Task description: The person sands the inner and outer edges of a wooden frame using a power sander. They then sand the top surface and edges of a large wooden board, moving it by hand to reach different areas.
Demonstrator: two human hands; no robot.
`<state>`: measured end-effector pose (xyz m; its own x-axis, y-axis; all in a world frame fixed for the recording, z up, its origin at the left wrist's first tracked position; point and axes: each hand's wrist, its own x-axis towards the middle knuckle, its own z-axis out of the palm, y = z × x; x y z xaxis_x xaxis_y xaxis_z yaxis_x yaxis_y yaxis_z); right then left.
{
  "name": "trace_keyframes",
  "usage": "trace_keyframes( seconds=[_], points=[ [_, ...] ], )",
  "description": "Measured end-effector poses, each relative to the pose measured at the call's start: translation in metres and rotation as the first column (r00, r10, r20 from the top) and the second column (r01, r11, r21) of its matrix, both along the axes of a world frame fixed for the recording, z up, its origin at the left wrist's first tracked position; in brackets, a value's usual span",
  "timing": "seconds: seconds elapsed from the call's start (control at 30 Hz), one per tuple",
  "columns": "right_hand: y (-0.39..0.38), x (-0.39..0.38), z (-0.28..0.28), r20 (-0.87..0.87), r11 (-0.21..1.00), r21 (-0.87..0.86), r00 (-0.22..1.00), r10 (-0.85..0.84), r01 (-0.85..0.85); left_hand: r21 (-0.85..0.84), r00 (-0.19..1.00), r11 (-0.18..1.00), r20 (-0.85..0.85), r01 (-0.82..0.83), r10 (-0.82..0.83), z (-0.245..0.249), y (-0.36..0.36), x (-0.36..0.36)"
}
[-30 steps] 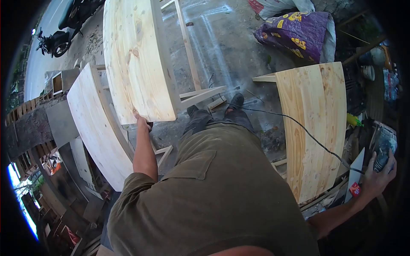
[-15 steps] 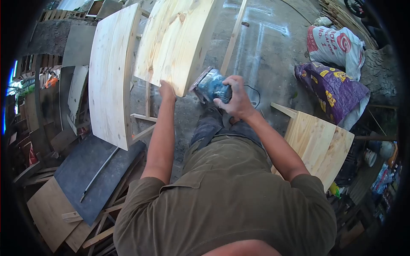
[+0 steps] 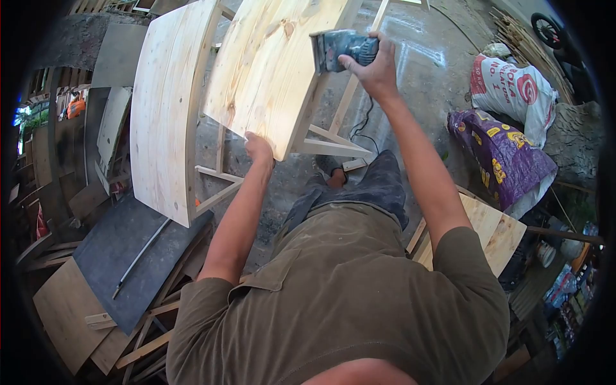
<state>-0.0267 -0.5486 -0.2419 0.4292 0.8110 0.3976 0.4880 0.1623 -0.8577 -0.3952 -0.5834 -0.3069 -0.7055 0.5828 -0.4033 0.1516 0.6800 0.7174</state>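
Observation:
In the head view my right hand (image 3: 377, 72) grips a dusty blue electric sander (image 3: 343, 50) by its rear end. The sander is turned on its side, its flat pad facing the right long edge of a pale pine tabletop (image 3: 273, 77); it looks to be touching that edge. A dark power cord (image 3: 367, 120) hangs from it towards the floor. My left hand (image 3: 258, 147) is closed around the tabletop's near end, close to the right corner, with the fingers partly hidden. Wooden legs (image 3: 333, 144) show beneath the top.
A second pine table (image 3: 167, 109) stands close on the left. Behind my right arm is another small pine piece (image 3: 487, 228). Purple (image 3: 497, 154) and white (image 3: 513, 86) sacks lie on the right. A dark board (image 3: 138, 256) with a metal tube (image 3: 141, 256) rests at lower left.
My right hand has carried the sander forward, away from my body, from near the tabletop's near corner to farther along its right edge. My left hand keeps its hold on the near end.

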Motion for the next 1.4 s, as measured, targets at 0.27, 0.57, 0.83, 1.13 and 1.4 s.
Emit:
trace_keyframes(
  seconds=[0.27,0.57,0.83,1.13,1.4],
  points=[
    [-0.051,-0.011,-0.009,0.022,0.921,0.203,0.941,0.337,-0.334,-0.018,0.999,0.999,0.022,-0.04,0.04,0.003,-0.015,-0.003],
    [-0.137,-0.039,-0.033,0.315,0.648,0.321,0.723,0.615,-0.691,-0.117,0.986,0.993,-0.165,-0.017,-0.003,0.006,-0.048,0.003],
    [0.002,0.101,-0.058,0.097,0.909,0.243,0.941,0.325,-0.339,-0.27,0.889,0.958,-0.408,0.101,-0.208,0.034,-0.054,0.051],
    [0.164,0.227,-0.056,-0.391,0.988,-0.135,0.92,0.01,-0.068,-0.198,0.587,0.889,-0.688,0.413,-0.426,0.044,-0.061,0.067],
    [-0.003,0.141,-0.047,-0.426,0.965,-0.236,0.905,-0.001,-0.111,-0.209,0.004,0.125,-0.498,0.97,-0.867,0.061,0.024,0.231]
  ],
)
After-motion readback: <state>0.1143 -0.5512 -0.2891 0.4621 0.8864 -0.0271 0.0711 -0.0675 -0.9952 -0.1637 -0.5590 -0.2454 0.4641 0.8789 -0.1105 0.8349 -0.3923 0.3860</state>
